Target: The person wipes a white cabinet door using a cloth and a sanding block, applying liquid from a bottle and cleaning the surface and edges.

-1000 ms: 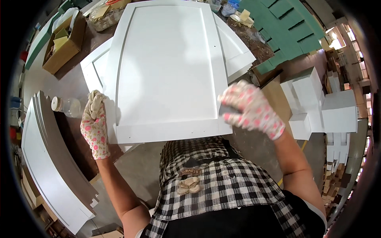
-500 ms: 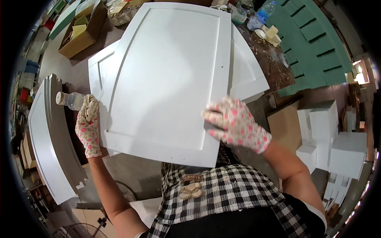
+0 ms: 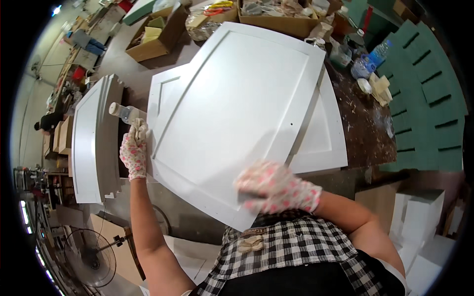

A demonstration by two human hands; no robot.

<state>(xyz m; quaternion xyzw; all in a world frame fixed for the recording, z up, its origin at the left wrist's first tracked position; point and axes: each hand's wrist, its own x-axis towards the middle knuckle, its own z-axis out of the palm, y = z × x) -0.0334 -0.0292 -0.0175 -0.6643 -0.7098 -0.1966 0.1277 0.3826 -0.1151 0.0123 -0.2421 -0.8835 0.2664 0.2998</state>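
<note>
A white cabinet door [image 3: 232, 113] with a raised frame and curved ends lies askew over a second white cabinet door [image 3: 323, 133]. My left hand [image 3: 134, 154], in a floral glove, is closed at the upper door's left edge, fingers curled by the rim. Beside its fingertips is a clear bottle with a pale cap [image 3: 127, 113]. My right hand [image 3: 269, 186], in a matching glove and smeared by motion, is over the upper door's near right corner. A small dark grey pad [image 3: 245, 197] shows under its curled fingers, mostly covered by them.
Stacked white doors [image 3: 84, 143] stand left. Behind are a cardboard box of sponges [image 3: 158, 37] and a wider box of odds and ends [image 3: 281, 22]. Plastic bottles [image 3: 363, 66] stand at the back right, near a green slotted panel [image 3: 429, 103]. White boxes [image 3: 419, 217] sit lower right.
The upper door has turned clockwise, its near corner now toward my apron. My right hand has moved nearer to me along its frame. My left hand stays at the left edge; the view has shifted.
</note>
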